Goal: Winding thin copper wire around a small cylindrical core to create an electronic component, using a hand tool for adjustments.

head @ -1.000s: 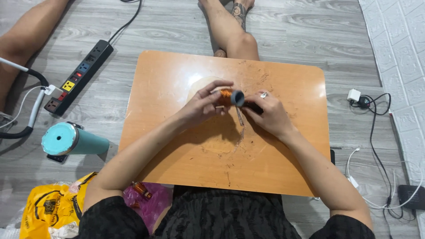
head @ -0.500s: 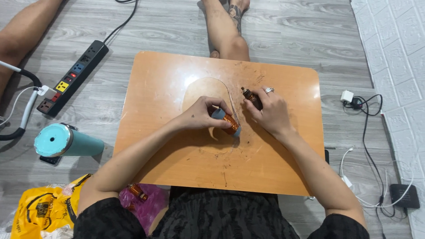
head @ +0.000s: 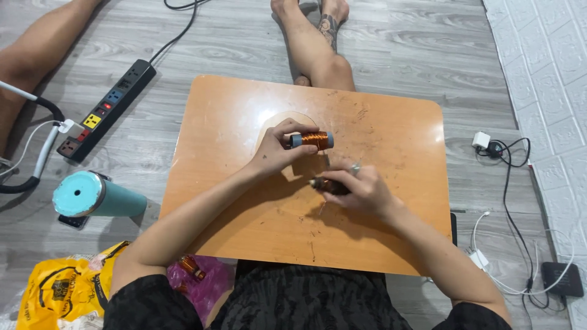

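My left hand grips a small spool of copper wire with grey end caps, held level just above the orange-brown tabletop. A little nearer to me, my right hand is closed around a dark, narrow object whose tip sticks out to the left. A ring shows on one right finger. The two hands are close together over the table's middle, and a thin loop of wire arcs behind the left hand.
A black power strip with cables lies on the grey floor at left. A teal tumbler lies beside the table's left edge. Yellow and purple bags sit near my left arm. Chargers and cables are at right. Another person's legs stretch beyond the table.
My left hand has lifted the copper spool up and away from me, turning it level. My right hand has drawn back toward me with the dark object.
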